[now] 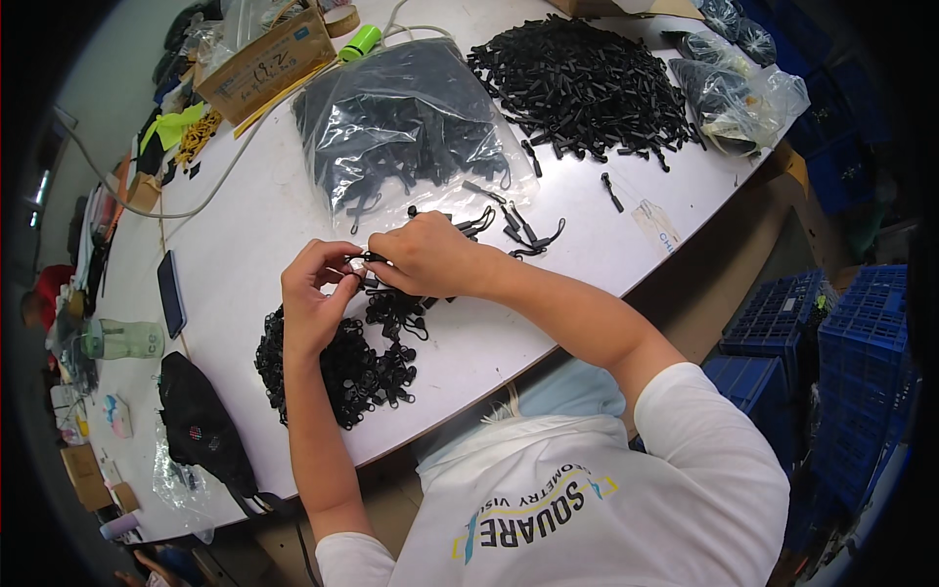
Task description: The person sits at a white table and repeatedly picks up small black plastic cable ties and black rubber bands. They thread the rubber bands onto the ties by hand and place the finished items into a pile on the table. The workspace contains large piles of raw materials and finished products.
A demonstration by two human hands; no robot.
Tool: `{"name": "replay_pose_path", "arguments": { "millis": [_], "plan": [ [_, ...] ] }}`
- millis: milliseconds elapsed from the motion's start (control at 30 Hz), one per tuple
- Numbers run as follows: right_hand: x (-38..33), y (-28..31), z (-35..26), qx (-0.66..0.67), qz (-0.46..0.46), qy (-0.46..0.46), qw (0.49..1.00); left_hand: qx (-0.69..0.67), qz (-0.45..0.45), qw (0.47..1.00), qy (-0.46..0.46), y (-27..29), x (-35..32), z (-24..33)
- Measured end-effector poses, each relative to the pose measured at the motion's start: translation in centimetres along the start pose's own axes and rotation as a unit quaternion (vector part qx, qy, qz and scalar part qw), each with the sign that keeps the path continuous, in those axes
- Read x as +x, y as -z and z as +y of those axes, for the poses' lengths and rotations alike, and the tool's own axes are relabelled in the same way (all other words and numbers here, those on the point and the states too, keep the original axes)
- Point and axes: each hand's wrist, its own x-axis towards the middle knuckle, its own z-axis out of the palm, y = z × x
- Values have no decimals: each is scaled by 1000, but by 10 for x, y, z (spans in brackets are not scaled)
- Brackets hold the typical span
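My left hand point(315, 284) and my right hand point(421, 256) meet over the table, fingers pinched together. Between their fingertips is a small black zipper pull point(369, 257), largely covered by the fingers. Below my left hand lies a heap of small black zipper sliders point(357, 377). A smaller cluster of black pieces point(396, 311) sits beneath my right wrist. To the right of my right hand, several loose black corded pulls point(528, 235) are scattered. Just beyond the hands, a large clear plastic bag point(406, 127) holds many black corded pieces.
A big mound of black pulls point(587, 88) covers the far right of the white table point(548, 323). A cardboard box point(264, 64), grey cable point(210, 191), phone point(171, 293), clear bottle point(127, 339) and black pouch point(203, 421) line the left. Blue crates point(861, 362) stand right, beyond the edge.
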Motion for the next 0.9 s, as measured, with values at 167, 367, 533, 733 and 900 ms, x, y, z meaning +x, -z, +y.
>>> {"name": "replay_pose_path", "arguments": {
  "millis": [167,367,533,733,900],
  "plan": [
    [-1,-2,2,-11,14,16,1000,13,19,1000,-8,-1,0,1],
    [-1,-2,2,-15,19,25,999,-11,35,999,-9,-1,-1,-4],
    [0,-1,2,-21,11,22,999,41,68,997,-6,-2,-1,-2],
    [0,-1,1,-8,12,8,1000,36,81,996,4,-2,-1,-2],
    [1,1,0,5,16,-2,1000,21,77,997,2,-2,-1,3]
  ]
}}
